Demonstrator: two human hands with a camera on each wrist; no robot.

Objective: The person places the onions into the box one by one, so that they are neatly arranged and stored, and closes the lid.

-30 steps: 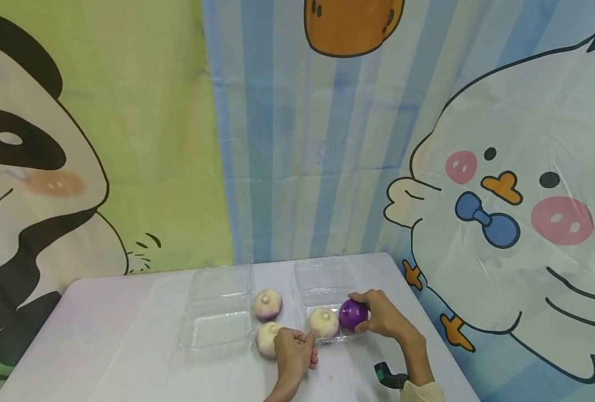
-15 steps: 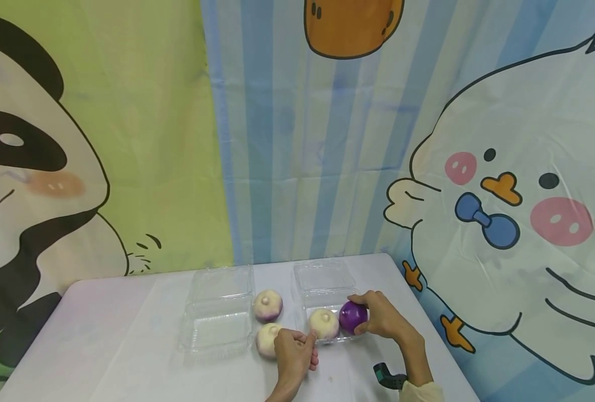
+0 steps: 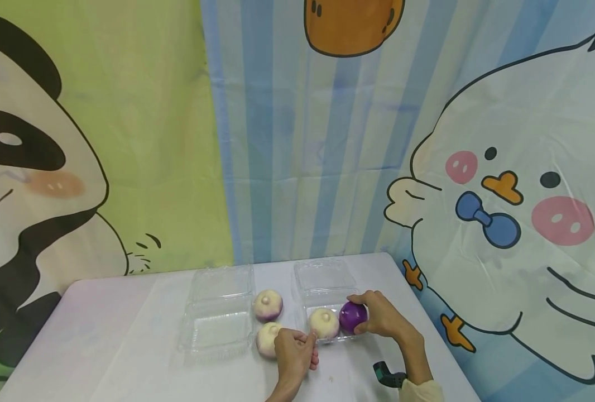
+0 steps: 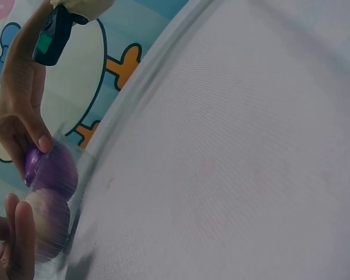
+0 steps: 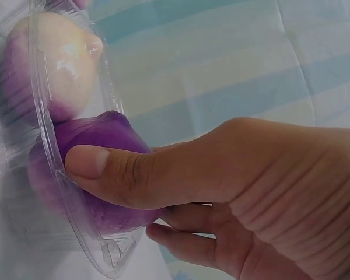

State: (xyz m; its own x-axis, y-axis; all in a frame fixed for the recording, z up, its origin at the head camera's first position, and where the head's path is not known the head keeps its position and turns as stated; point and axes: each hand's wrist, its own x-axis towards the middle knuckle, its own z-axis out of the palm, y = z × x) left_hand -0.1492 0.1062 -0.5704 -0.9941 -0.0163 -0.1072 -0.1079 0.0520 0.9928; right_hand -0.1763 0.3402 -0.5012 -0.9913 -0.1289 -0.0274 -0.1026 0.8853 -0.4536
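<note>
We see the right hand gripping a purple onion-shaped vegetable, thumb on the near side and fingers around the far side. That onion sits within an open clear plastic clamshell between our two hands, its lower part below the rim as the right wrist view shows. Beside it, towards the left hand, a cream-and-purple turnip-like vegetable lies in the same clamshell, touching the onion, its nub upward. The left hand is at the near left corner of this clamshell, fingers bent and thumb meeting forefinger; we cannot tell whether they pinch the rim. A second turnip lies just left of the left hand, partly covered by it, and a third turnip lies beyond that one, farther from us. Left of both is another open clamshell, its lid folded away from the hands. A black device with a green patch is worn at our right wrist, near a cream sleeve. Under everything is a white table, and beyond the hands hangs a backdrop printed with a panda and a chick.
</note>
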